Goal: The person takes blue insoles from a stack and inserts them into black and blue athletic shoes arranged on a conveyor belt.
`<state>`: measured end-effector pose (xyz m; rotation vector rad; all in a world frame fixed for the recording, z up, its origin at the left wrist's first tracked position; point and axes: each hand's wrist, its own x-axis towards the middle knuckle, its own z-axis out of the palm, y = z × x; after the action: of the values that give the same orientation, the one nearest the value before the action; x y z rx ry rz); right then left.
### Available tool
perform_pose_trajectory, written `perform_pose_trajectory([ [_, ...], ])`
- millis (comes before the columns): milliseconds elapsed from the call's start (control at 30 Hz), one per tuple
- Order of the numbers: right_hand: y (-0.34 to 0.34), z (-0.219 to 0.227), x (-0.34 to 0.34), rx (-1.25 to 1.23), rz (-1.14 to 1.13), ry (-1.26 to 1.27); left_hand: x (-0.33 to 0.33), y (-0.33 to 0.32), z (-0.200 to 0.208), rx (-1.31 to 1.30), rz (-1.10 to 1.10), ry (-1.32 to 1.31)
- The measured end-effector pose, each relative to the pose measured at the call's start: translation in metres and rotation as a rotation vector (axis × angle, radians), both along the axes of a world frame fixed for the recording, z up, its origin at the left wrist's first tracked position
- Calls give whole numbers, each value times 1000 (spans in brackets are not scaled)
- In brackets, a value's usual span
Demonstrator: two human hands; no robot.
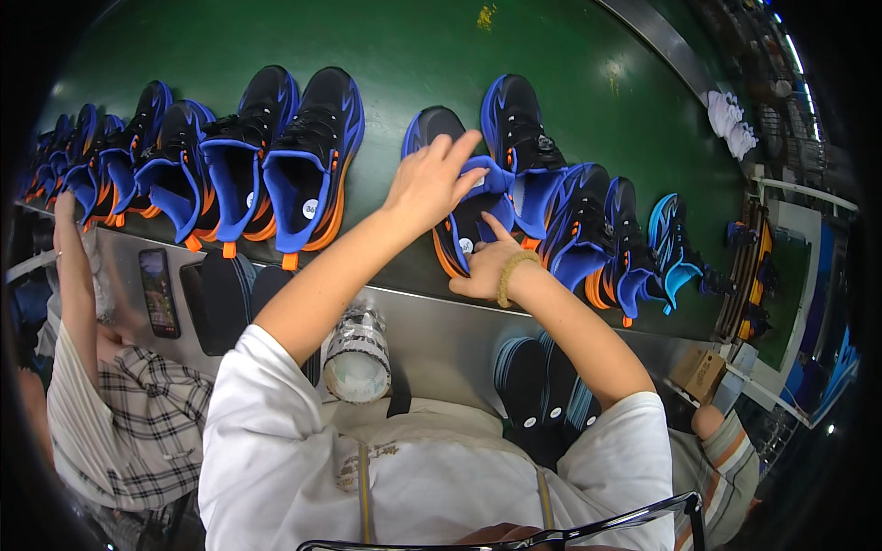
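A black and blue sneaker (434, 123) with an orange sole edge lies on the green belt in front of me, toe pointing away. Over its laces and tongue is my left hand (430, 184), fingers stretched and apart, the thumb by the blue tongue. My right hand (496, 264) grips the collar at the heel, index finger reaching inside and thumb at the back. A white round label (467, 245) shows inside the shoe. Close on the right stands another sneaker (516, 110) of the same colours. The first sneaker's middle is partly hidden by my hands.
Several matching sneakers (317, 138) line the belt (395, 46) to the left; more stand right, including a light-blue-trimmed one (669, 220). Stacked black insoles (525, 376), a clear-wrapped cylinder (356, 356) and a phone (159, 296) are nearer me. A co-worker's arm (75, 275) reaches in at left.
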<state>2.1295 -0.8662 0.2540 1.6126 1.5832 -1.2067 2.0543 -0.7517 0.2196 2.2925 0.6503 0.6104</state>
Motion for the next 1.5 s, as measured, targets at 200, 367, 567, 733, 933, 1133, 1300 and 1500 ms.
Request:
perform_pose_trajectory([
  [200, -80, -2, -22, 1263, -457, 72, -8, 8, 13, 172, -242, 260],
  [367, -122, -27, -47, 1364, -593, 121, -26, -9, 38, 162, -335, 171],
  [567, -115, -7, -46, 1333, -552, 97, -38, 27, 54, 268, -317, 367],
  [733, -136, -3, -20, 1302, -674, -419, -18, 32, 83, 249, -254, 93],
  [933, -180, -30, 54, 1214, -497, -533, 4, -39, 48, 537, -921, 588],
  [1133, -143, 7, 55, 1337, -527, -351, 24, -32, 1, 707, -987, 901],
  [1300, -103, 4, -7, 1361, -452, 72, 28, -27, 3, 733, -1102, 790],
  [1500, -104, -16, -7, 1382, -522, 85, 28, -28, -3, 685, -1112, 772],
])
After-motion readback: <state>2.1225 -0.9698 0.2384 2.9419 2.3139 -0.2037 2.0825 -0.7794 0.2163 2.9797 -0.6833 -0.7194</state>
